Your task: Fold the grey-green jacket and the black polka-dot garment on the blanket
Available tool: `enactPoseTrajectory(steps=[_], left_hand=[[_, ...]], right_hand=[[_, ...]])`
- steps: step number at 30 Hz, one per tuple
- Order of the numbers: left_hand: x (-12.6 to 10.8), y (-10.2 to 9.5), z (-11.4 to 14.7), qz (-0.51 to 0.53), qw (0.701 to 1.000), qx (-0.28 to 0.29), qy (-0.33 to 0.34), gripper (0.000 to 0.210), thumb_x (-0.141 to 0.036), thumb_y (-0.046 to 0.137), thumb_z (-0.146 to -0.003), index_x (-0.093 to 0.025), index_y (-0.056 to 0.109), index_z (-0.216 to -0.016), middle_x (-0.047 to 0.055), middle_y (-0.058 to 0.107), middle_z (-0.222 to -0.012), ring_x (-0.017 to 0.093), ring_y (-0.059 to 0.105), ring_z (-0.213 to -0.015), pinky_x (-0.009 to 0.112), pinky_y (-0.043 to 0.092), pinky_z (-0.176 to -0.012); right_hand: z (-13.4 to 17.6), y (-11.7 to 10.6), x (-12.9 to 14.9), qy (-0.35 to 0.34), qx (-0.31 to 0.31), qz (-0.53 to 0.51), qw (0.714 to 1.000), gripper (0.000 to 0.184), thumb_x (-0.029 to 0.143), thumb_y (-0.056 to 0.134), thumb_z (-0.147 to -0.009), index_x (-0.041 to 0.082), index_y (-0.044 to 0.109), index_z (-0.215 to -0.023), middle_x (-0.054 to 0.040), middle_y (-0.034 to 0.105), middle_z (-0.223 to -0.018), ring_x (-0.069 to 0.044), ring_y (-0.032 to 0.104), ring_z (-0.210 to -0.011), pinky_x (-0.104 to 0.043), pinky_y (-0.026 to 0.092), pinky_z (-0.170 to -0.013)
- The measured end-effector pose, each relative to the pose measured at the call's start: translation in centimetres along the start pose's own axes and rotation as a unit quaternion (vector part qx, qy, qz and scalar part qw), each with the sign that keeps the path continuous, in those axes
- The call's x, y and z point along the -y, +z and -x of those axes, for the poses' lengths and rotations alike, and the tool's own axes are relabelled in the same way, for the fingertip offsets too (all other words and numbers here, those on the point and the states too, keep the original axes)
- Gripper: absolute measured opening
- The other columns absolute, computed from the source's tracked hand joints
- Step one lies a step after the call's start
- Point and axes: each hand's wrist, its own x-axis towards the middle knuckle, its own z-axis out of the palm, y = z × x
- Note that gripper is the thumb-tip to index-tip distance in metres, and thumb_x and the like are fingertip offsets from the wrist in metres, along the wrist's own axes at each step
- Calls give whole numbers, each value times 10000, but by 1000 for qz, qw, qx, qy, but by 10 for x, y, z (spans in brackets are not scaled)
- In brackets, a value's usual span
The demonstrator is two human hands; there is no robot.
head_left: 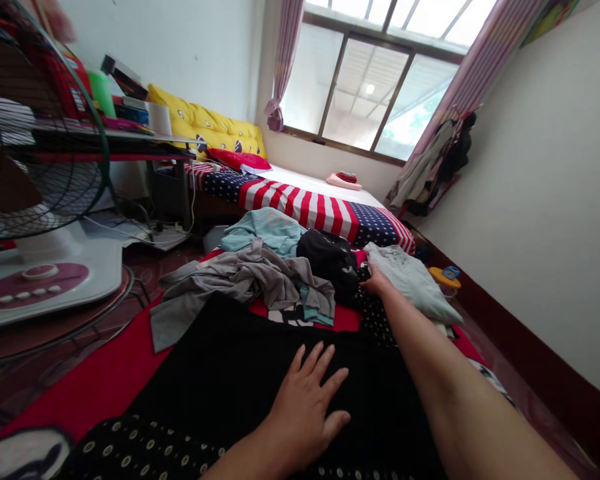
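Black fabric [240, 380] lies spread over the red bed cover [95, 387]; the left hand [305, 407] rests flat on it, fingers splayed, gripping nothing. The right hand [377, 283] reaches the far edge by the black clothes pile [330, 257]; its grip cannot be told.

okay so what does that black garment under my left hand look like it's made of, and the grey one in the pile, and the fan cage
Black garment: soft matte cloth, likely a knit; it lies flat and limp under the left hand. Grey garment: thin woven or jersey cloth, judging by its loose crumpled folds and dull surface. Fan cage: thin dark wire, probably painted metal, seen as fine radiating bars.
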Motion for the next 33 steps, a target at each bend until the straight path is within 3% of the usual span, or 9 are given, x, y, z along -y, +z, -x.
enactPoseTrajectory(steps=[4, 10, 13, 17, 22, 25, 30, 33], left_hand=[[1, 0, 0, 1, 1000, -5, 5, 605, -594, 444, -885, -344, 386, -1432, 51, 209, -1580, 301, 159, -1454, 571, 116, -1179], [2, -3, -2, -4, 1000, -24, -3, 566, -456, 549, -867, -292, 442, -1398, 74, 302, -1550, 280, 238, -1434, 522, 155, -1183], [2, -6, -4, 10, 997, -74, -24, 527, -264, 558, -853, -236, 471, -1373, 96, 376, -1504, 256, 333, -1390, 466, 260, -1163], [2, -8, -4, 31, 986, -162, -15, 441, -163, 497, -857, -204, 538, -1294, 97, 470, -1406, 230, 423, -1313, 392, 370, -1108], [7, -24, -4, -47, 974, -220, -23, 474, -109, 469, -841, -196, 527, -1304, 100, 499, -1367, 242, 433, -1292, 407, 362, -1101], [25, -53, -7, -134, 974, -173, -55, 577, -10, 424, -783, -176, 523, -1326, 119, 518, -1360, 261, 449, -1283, 408, 374, -1075], [75, -122, -6, -239, 966, 52, -82, 670, 24, 464, -694, -235, 562, -1303, 86, 627, -1235, 256, 574, -1137, 349, 456, -936], [97, -152, 2, -281, 953, 94, -59, 558, -19, 522, -698, -241, 646, -1194, 62, 668, -1171, 251, 587, -1107, 334, 429, -935]], right_hand=[[12, -13, 5, 47, -24, 38, 998, 257, 167, 792, -506, 151, 647, -718, -59, 656, -662, -309, 674, -822, -396, 532, -749], [45, -69, 32, 58, -120, -13, 991, 305, 342, 616, -747, 158, 606, -989, -77, 689, -896, -183, 677, -677, -285, 563, -576], [77, -108, 44, 38, -150, -71, 985, 308, 341, 616, -750, 182, 571, -1010, -50, 679, -911, -145, 668, -614, -249, 564, -527], [135, -155, 52, 5, -157, -190, 969, 283, 291, 696, -680, 196, 548, -902, 1, 649, -738, -141, 662, -571, -213, 553, -468], [186, -180, 51, 38, -129, -233, 963, 310, 215, 772, -628, 177, 556, -847, -3, 654, -735, -145, 673, -553, -205, 569, -453], [192, -184, 50, 74, -117, -247, 959, 299, 148, 774, -633, 166, 564, -846, -12, 660, -721, -152, 673, -536, -214, 575, -445], [182, -186, 49, 99, -115, -282, 947, 231, 54, 704, -669, 160, 576, -830, -11, 663, -696, -155, 671, -521, -222, 577, -439], [175, -188, 42, 92, -124, -298, 942, 226, 32, 689, -669, 157, 581, -824, -8, 664, -706, -150, 669, -520, -222, 579, -446]])
